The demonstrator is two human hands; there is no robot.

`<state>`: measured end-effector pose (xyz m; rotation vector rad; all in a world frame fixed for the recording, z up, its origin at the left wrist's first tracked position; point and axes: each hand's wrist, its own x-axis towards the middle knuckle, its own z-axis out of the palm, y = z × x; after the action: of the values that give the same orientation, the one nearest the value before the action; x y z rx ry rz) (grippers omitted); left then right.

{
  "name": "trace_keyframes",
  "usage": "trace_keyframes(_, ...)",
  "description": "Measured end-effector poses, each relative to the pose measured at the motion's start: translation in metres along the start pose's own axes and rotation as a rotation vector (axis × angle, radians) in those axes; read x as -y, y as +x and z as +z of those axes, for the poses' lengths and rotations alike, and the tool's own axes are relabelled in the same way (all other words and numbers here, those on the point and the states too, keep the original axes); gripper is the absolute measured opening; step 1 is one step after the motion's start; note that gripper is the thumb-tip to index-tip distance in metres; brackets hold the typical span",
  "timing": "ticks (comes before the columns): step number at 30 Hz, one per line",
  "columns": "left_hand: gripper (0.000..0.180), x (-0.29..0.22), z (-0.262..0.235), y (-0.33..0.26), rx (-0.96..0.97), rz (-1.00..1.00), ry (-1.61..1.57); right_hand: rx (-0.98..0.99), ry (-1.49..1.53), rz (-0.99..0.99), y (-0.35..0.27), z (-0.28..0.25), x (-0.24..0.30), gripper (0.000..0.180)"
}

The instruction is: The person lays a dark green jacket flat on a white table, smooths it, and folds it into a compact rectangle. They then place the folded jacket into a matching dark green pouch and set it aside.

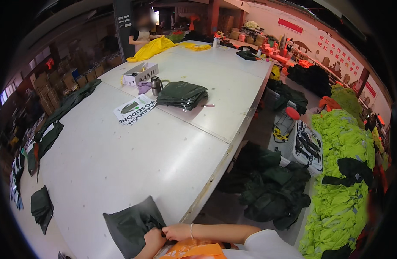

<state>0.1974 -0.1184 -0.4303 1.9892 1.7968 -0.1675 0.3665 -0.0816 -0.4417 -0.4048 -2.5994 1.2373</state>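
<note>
A dark green folded cloth piece (130,223), squarish and slightly puffed, lies at the near edge of the white table (151,159). I cannot tell whether it is a garment or a pouch. My left hand (153,238) is closed on its near right side. Right beside it, my right hand (178,232), with a pale bracelet at the wrist, pinches the same cloth at its edge. The two hands almost touch, and the gripped edge is mostly hidden behind my fingers.
Farther up the table are a stack of dark green folded pieces (181,94), printed sheets (133,109), a metal flask (156,86) and a white box (140,74). A person (142,36) handles yellow cloth (153,48) at the far end. Lime-green garments (343,142) are heaped right.
</note>
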Motion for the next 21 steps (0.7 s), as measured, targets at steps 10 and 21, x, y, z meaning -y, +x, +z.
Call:
trace_keyframes(10, 0.024, 0.017, -0.019, 0.013, -0.241, 0.197, -0.387, -0.138, 0.008, 0.027, 0.019, -0.024, -0.001, 0.003)
trace_keyframes(21, 0.024, 0.006, 0.005, 0.021, -0.291, 0.339, 0.018, -0.036, 0.018, 0.234, 0.008, -0.018, 0.006, 0.013)
